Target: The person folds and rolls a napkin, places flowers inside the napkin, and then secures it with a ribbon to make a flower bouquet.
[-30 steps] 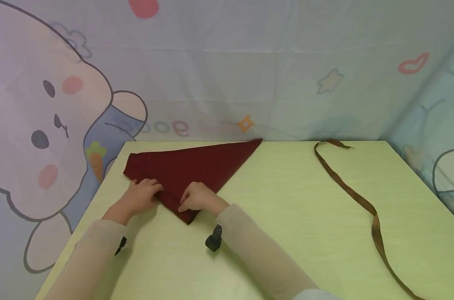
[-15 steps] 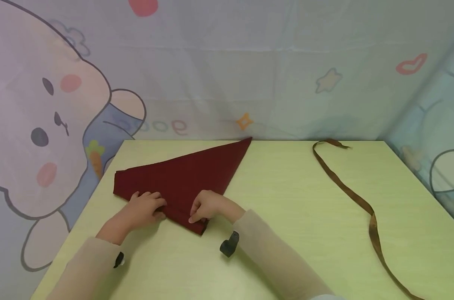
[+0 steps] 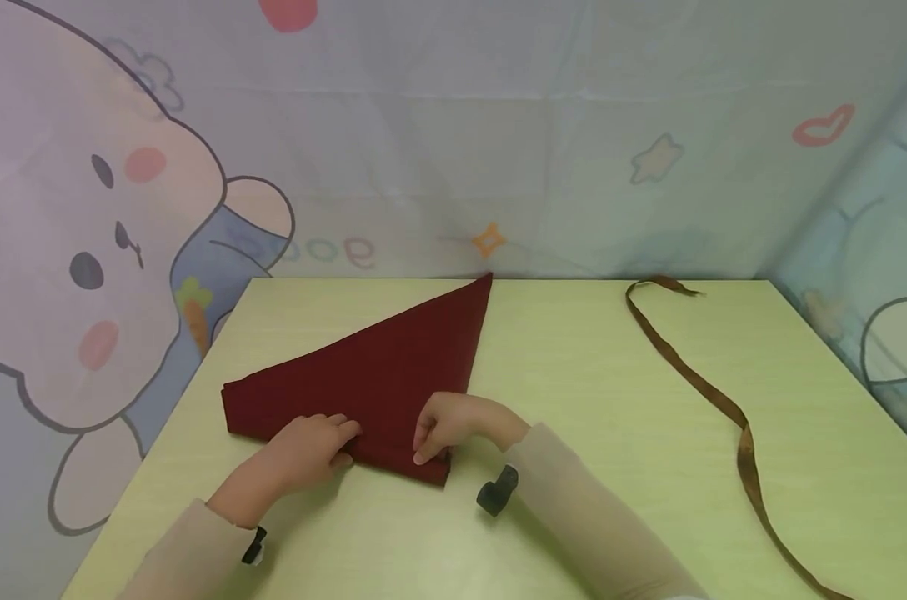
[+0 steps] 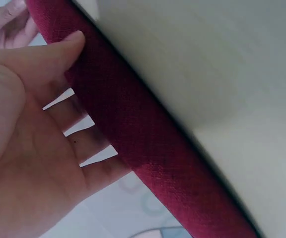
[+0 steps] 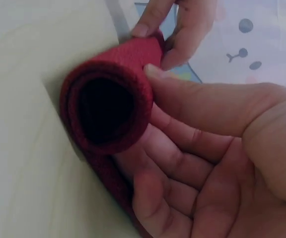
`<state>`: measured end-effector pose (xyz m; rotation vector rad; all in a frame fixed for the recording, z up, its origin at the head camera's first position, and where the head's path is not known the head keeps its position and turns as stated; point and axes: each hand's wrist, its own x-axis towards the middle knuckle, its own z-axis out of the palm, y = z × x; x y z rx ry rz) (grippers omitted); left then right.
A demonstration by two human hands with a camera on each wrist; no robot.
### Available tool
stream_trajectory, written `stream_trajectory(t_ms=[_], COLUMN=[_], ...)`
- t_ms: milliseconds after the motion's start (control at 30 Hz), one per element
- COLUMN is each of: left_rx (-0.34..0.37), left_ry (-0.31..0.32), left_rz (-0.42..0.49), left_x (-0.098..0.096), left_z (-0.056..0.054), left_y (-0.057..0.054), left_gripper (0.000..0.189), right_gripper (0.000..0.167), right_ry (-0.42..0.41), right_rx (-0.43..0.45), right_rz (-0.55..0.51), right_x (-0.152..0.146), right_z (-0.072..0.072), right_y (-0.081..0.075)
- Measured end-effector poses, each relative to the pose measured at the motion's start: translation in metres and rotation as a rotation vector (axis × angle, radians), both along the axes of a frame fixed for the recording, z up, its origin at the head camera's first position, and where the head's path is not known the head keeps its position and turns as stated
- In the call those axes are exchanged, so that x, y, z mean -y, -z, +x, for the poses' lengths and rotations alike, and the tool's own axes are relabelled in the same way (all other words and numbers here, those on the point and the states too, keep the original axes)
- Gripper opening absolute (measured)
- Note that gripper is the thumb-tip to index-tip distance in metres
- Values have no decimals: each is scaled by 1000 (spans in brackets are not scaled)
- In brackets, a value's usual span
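Observation:
A dark red cloth (image 3: 393, 358) lies on the table, with one pointed corner at the far edge and its near edge rolled up. My left hand (image 3: 299, 454) grips the roll near its middle; in the left wrist view the thumb lies on the rolled edge (image 4: 133, 119) while the fingertips are hidden behind it. At the right end, my right hand (image 3: 453, 421) holds the roll between thumb and curled fingers. Seen from the right wrist, the roll's end (image 5: 72, 104) is a hollow tube, and a single layer of cloth runs out flat beneath it.
A brown ribbon (image 3: 726, 404) stretches in a twisting line down the right side of the pale yellow table (image 3: 573, 375). Behind the table hangs a printed curtain (image 3: 453, 150) with a cartoon animal on it. Dark wrist cameras sit at both cuffs.
The cloth has turned on the table: its left end has come nearer and its pointed tip has shifted left. Both hands have moved right and nearer along with the roll.

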<state>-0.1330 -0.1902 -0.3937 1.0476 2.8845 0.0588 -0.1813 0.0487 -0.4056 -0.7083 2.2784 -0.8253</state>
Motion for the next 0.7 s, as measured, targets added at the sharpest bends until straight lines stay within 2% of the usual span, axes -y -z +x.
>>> stream_trajectory(t_ms=[133,233,333,433,567,700], left_rx=[18,-33,-83,-91,-9,78], left_ry=[-22,-12,-2,3,-37,-95], left_rz=[32,32,44,56,94,143], left_x=[-10,-15,-15,-15,-13,-12], left_z=[8,14,17,16,12,6], left_y=[3,4,4,3,0,-2], left_gripper=[28,30,29,28,22,13], right_gripper=[7,10,10,6,12,21], right_ry=[5,11,11,11,-61,-100], right_rx=[-10,-37,-130,-243,-376,-485], right_rz=[15,9,-32,-99,-153,-118], right_x=[-16,-24,-29,-31,-30,-26], right_z=[1,3,10,23,43,56], right_y=[2,3,3,0,0,3])
